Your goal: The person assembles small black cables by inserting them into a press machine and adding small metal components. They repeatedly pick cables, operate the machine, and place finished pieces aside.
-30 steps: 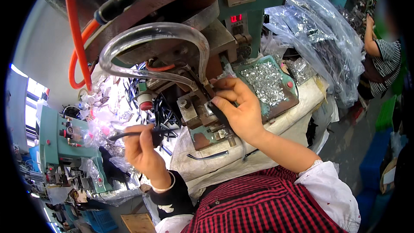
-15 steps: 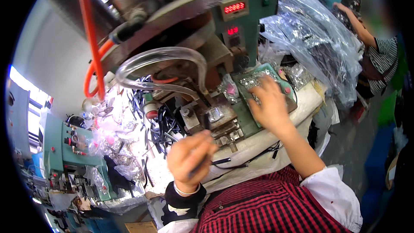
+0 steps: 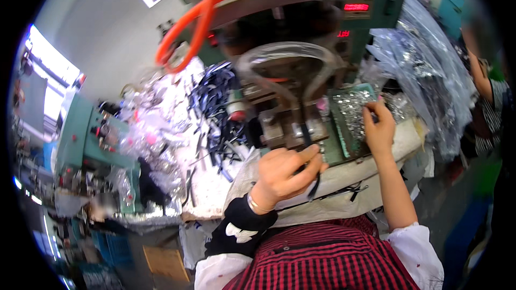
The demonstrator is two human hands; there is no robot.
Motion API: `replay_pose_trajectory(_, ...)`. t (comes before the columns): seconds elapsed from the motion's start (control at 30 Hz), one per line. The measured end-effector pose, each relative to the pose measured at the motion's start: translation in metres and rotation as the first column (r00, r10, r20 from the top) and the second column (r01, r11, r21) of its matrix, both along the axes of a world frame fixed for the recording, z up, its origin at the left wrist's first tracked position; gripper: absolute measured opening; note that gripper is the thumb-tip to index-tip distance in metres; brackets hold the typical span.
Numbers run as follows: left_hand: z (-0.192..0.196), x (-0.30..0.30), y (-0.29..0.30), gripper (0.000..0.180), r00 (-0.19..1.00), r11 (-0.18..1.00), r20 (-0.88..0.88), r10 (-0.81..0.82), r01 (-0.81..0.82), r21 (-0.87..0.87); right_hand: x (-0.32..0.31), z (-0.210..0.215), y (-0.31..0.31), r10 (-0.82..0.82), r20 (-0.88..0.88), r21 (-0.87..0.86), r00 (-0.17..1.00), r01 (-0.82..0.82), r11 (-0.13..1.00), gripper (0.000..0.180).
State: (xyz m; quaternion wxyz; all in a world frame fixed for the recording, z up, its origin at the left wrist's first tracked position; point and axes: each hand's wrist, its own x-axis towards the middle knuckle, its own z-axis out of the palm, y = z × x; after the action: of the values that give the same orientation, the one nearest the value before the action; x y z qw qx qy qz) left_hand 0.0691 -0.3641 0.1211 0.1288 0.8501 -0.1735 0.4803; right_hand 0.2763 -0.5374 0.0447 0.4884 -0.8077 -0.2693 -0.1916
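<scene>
My left hand (image 3: 287, 174) is closed round a thin black strip (image 3: 307, 133). One end of the strip reaches up into the metal die (image 3: 293, 135) of a press; its tail hangs below my fingers. My right hand (image 3: 380, 129) is at the right side of a green tray (image 3: 339, 138) filled with small shiny metal pieces (image 3: 355, 108). Its thumb and fingertips come together in a pinch, and anything between them is too small to make out.
A clear looped tube (image 3: 290, 51) and an orange hose (image 3: 201, 19) hang at the press. More black strips (image 3: 212, 107) are heaped left of it on the cloth-covered bench. Large plastic bags (image 3: 430, 64) lie at right, near another person's arm (image 3: 480, 78).
My view has shifted. My right hand's fingers, spread over the metal pieces before, are now drawn into a pinch at the tray's right side. The left hand keeps its hold on the black strip.
</scene>
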Motion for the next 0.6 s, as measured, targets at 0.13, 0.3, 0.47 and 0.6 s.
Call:
replay_pose_trajectory(0.13,0.008,-0.03,-0.016,0.029,0.989,0.992,-0.139,0.056,-0.07,-0.101,-0.009,0.015,0.003,0.023,0.042,-0.01,0.999,-0.022,1.0,0.009)
replay_pose_trajectory(0.3,0.022,-0.116,-0.012,0.026,0.941,0.95,-0.134,0.311,-0.309,0.033,-0.016,0.012,0.0,0.067,0.114,0.022,0.991,-0.069,0.997,0.012)
replay_pose_trajectory(0.47,0.034,-0.139,0.052,0.017,0.717,0.642,0.117,0.687,-0.524,-0.56,-0.033,0.037,0.014,0.121,0.213,-0.031,0.97,-0.117,0.993,0.013)
replay_pose_trajectory(0.6,-0.007,-0.129,0.109,0.026,0.54,0.534,-0.377,0.753,-0.835,-0.129,-0.039,0.04,0.025,0.107,0.102,0.022,0.989,-0.11,0.994,0.012)
